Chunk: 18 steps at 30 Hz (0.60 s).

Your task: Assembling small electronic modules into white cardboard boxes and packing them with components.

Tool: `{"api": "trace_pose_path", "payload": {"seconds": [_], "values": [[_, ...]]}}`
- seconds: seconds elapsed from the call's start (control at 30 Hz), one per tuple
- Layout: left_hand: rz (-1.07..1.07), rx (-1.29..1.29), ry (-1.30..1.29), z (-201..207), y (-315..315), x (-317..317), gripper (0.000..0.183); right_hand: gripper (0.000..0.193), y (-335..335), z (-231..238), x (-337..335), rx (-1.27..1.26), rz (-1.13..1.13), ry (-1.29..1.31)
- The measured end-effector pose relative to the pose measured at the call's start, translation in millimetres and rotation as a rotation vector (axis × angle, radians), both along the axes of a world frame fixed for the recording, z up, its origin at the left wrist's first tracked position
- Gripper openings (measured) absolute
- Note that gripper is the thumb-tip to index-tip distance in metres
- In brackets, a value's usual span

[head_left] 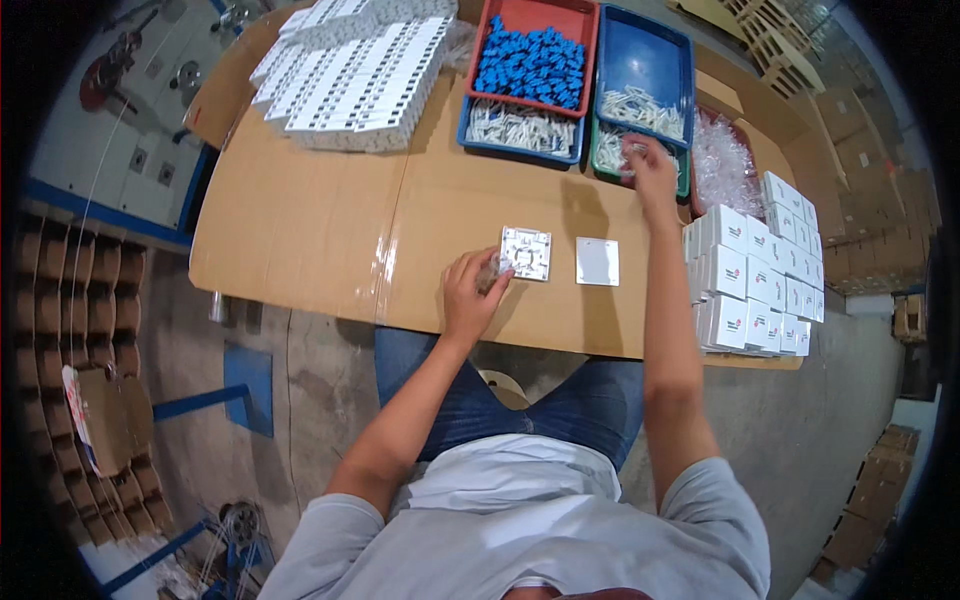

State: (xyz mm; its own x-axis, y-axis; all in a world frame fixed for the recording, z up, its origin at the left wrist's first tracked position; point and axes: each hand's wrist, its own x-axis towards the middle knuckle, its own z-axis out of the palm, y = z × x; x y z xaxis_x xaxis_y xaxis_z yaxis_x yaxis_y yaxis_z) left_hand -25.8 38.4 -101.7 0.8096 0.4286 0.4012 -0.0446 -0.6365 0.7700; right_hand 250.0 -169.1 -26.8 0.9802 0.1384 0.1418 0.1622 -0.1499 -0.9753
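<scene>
A white square plastic housing [526, 254] with moulded details lies on the cardboard-covered table. My left hand [472, 295] is at its left edge, thumb touching it, with the fingers curled around something small and clear, perhaps crinkled plastic. To the right of the housing lies a flat white square plate [597, 262], which neither hand touches. My right hand [652, 172] reaches into the green tray [684, 180] of small whitish parts at the far right. Its fingers are drawn together, and whatever is between them is too blurred to make out.
Behind stand a red tray [590, 60] of blue parts, a blue tray [519, 151] of white parts, and another blue tray [645, 70]. A red bin holds clear plastic pieces [724, 165]. White boxes [760, 270] are stacked right; rows of white units [360, 80] stand far left.
</scene>
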Motion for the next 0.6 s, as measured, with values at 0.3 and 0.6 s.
{"api": "trace_pose_path", "payload": {"seconds": [0.3, 0.6], "values": [[-0.098, 0.000, -0.043, -7.6, -7.6, -0.7, 0.041, 0.019, 45.8, -24.7, -186.0, -0.194, 0.375, 0.184], [-0.128, -0.005, -0.100, -6.7, -7.8, -6.7, 0.040, 0.017, 48.7, -26.4, -190.5, -0.205, 0.338, 0.040]]}}
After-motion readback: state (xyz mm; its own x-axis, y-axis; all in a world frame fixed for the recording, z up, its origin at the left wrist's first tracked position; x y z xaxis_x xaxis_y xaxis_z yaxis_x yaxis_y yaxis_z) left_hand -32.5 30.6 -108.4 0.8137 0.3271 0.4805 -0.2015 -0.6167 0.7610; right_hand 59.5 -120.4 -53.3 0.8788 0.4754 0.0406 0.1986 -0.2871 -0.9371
